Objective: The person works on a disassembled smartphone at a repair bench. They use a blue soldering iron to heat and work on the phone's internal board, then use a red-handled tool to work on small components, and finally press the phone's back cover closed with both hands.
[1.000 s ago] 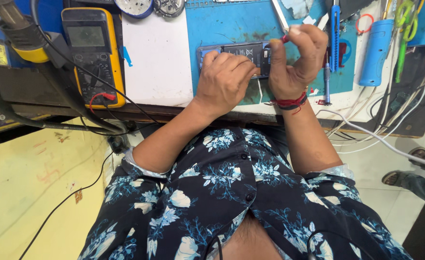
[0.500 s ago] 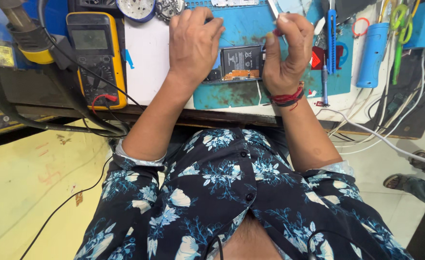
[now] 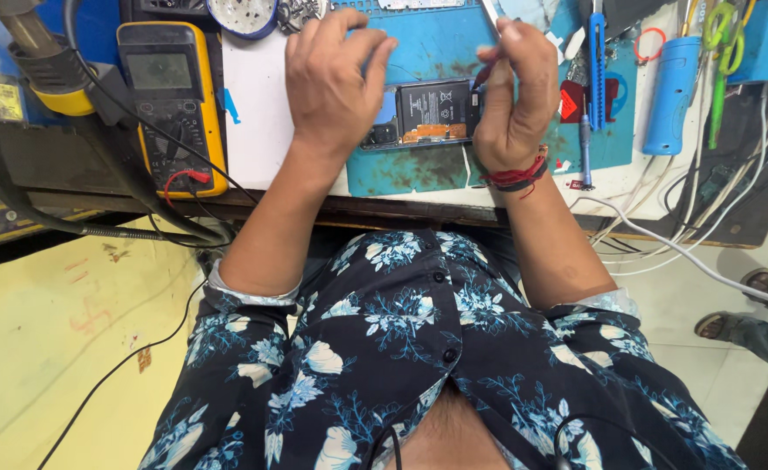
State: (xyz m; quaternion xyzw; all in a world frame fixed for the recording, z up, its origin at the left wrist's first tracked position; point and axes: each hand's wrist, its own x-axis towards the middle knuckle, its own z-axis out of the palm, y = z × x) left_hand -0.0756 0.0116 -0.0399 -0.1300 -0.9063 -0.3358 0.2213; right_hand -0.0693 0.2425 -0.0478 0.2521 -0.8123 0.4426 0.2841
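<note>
Phone (image 3: pixel 427 113) opened, flat on mat (image 3: pixel 419 170), between both hands.

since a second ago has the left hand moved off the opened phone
Yes. The left hand has shifted away from the body, up the blue mat, now mostly past the opened phone.

Workbench (image 3: pixel 271 130) carries blue mat (image 3: pixel 440 48), opened phone (image 3: pixel 432 111), multimeter (image 3: pixel 171 100).

An opened phone (image 3: pixel 432 113) lies on a work mat (image 3: pixel 419 170) between the left hand (image 3: pixel 332 83) and right hand (image 3: pixel 514 96). A multimeter (image 3: pixel 171 104) sits well left of the left hand, and a cylinder (image 3: pixel 669 91) right of the right hand
</note>
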